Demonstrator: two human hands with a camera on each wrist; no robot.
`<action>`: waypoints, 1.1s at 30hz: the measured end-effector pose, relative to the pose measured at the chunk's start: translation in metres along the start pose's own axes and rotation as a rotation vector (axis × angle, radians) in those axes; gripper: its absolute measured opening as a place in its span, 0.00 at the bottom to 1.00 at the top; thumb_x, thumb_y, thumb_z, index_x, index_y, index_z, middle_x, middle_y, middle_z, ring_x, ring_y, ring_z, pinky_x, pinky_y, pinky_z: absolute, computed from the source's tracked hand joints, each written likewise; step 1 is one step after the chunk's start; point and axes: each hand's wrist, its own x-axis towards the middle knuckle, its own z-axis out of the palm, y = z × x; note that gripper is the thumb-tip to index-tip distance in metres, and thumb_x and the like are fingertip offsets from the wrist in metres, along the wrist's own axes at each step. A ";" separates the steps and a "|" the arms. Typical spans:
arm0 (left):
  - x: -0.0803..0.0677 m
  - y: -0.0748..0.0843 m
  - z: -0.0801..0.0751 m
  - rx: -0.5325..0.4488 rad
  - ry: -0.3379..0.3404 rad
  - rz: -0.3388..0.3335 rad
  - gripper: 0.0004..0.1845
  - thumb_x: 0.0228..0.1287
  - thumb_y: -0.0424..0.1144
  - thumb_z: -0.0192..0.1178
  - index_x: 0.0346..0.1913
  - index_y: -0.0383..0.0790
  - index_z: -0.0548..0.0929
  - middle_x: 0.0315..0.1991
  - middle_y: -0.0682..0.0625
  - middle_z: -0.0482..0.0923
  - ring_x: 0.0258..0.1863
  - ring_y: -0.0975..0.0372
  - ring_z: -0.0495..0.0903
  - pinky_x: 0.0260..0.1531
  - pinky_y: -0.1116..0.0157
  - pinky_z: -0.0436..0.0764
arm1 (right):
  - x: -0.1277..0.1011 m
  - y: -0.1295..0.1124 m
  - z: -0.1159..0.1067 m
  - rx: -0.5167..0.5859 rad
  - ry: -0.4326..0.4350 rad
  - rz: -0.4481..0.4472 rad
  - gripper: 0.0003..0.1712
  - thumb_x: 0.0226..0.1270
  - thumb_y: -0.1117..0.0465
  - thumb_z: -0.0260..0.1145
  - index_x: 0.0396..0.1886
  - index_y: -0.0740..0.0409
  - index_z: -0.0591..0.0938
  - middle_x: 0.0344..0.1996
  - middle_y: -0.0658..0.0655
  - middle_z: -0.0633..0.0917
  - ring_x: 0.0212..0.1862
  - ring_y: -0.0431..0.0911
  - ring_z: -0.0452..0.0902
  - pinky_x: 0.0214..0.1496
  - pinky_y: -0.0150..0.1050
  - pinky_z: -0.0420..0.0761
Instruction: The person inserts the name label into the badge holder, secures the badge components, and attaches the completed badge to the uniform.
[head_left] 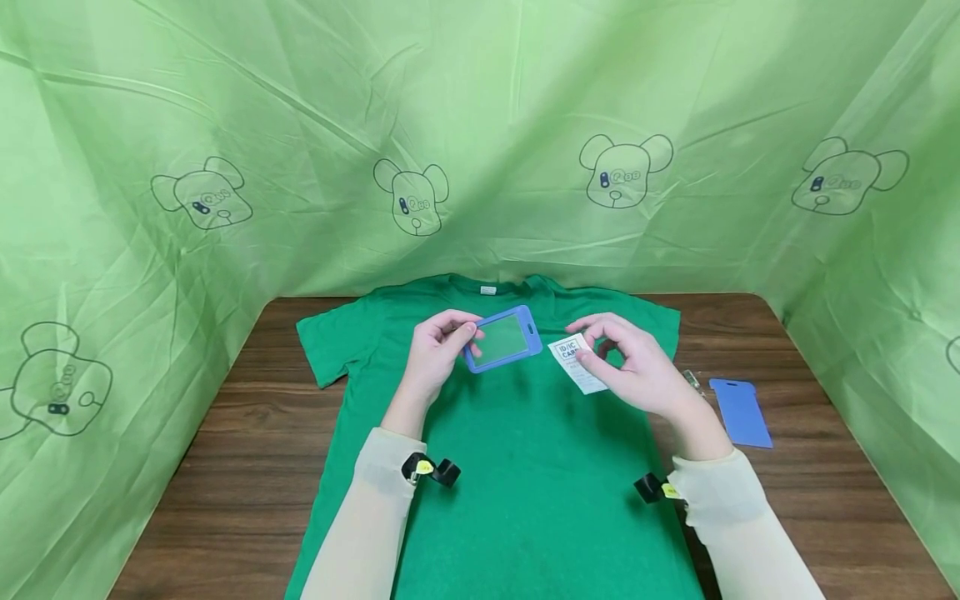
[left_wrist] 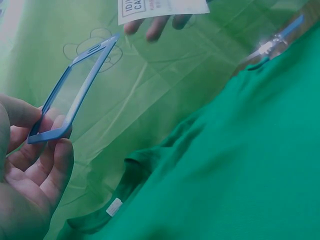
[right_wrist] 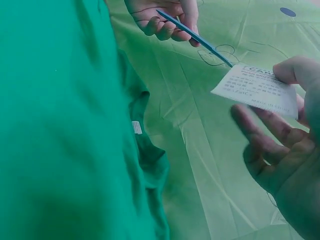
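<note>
A green T-shirt point(head_left: 517, 467) lies flat on the wooden table point(head_left: 225, 467). Above its chest, my left hand point(head_left: 438, 350) pinches one end of a blue clear-windowed badge holder point(head_left: 502, 338), also seen edge-on as the badge holder point(left_wrist: 75, 90) and the badge holder point(right_wrist: 195, 36). My right hand point(head_left: 633, 367) pinches a white printed card point(head_left: 579, 363) by its right end, just right of the holder. The card point(right_wrist: 257, 89) is held between thumb and fingers; the card point(left_wrist: 162, 7) shows at the top of the left wrist view.
A blue flat card piece point(head_left: 740, 412) and a small clear clip point(head_left: 692, 380) lie on the table right of the shirt. Green sheeting point(head_left: 480, 142) with bear drawings walls the table on three sides.
</note>
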 end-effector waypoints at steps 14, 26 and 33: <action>0.001 0.000 0.000 -0.013 -0.003 0.004 0.11 0.82 0.31 0.63 0.52 0.23 0.87 0.37 0.33 0.88 0.26 0.60 0.87 0.31 0.62 0.88 | -0.001 0.000 0.001 0.021 0.048 0.037 0.16 0.80 0.67 0.69 0.63 0.52 0.85 0.44 0.51 0.88 0.35 0.44 0.83 0.32 0.34 0.83; -0.001 -0.001 0.001 0.003 -0.002 -0.008 0.10 0.82 0.31 0.63 0.51 0.25 0.88 0.41 0.19 0.83 0.26 0.60 0.87 0.33 0.57 0.90 | 0.000 -0.002 -0.002 0.006 0.055 0.020 0.20 0.80 0.67 0.69 0.66 0.52 0.84 0.42 0.50 0.87 0.33 0.44 0.80 0.29 0.33 0.79; 0.000 -0.001 0.003 -0.005 -0.012 -0.005 0.10 0.81 0.30 0.63 0.51 0.23 0.87 0.36 0.38 0.89 0.26 0.60 0.87 0.32 0.60 0.89 | -0.001 -0.005 -0.005 -0.015 0.129 0.048 0.12 0.73 0.67 0.76 0.50 0.54 0.84 0.35 0.50 0.84 0.28 0.45 0.73 0.26 0.32 0.71</action>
